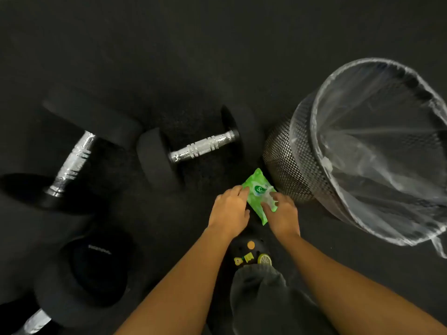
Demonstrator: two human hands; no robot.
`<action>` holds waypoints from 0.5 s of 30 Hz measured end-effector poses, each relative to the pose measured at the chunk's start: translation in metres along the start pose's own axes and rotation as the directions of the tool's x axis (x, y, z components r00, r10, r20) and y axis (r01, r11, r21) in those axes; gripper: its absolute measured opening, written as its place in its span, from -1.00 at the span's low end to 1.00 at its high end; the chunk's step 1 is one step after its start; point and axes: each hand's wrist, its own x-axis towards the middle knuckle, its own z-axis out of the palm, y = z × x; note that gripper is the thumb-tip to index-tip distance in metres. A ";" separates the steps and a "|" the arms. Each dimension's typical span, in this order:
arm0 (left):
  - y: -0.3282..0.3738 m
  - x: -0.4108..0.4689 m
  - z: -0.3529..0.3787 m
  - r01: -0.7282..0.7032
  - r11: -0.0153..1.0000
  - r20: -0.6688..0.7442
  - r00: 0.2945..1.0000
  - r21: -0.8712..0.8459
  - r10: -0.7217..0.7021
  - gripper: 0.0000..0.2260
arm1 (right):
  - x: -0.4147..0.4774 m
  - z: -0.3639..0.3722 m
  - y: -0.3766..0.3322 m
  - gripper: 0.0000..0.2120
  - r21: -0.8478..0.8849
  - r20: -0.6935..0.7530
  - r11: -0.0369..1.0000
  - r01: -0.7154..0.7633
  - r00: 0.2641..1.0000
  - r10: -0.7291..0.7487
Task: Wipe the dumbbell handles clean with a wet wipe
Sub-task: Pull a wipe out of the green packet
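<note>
The view was dim — the black floor (169, 56) swallowed detail, and the dumbbell heads (154, 155) nearly merged with it. Light from above glinted hard off the chrome handles (203, 146) and the bin liner (362, 131). The left hand (229, 210), right hand (283, 216) and green wipe pack (258, 192) were softly blurred — the frame's edges bowed and darkened.

The wipe pack (257, 187) is partly hidden; the bottom-left dumbbell (82, 274) is cut off.
</note>
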 end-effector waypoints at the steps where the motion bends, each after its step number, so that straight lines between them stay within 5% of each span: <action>1: -0.003 0.003 0.001 -0.005 1.000 0.000 1.000 0.009 0.005 -0.48 | 0.002 0.003 0.000 -0.66 0.000 -0.015 1.000 0.006 1.000 -0.006; 15: -0.016 0.044 0.025 -0.228 0.973 0.061 0.972 0.038 0.225 -0.47 | 0.021 0.017 0.022 -0.86 0.018 -0.129 0.990 0.143 0.982 -0.140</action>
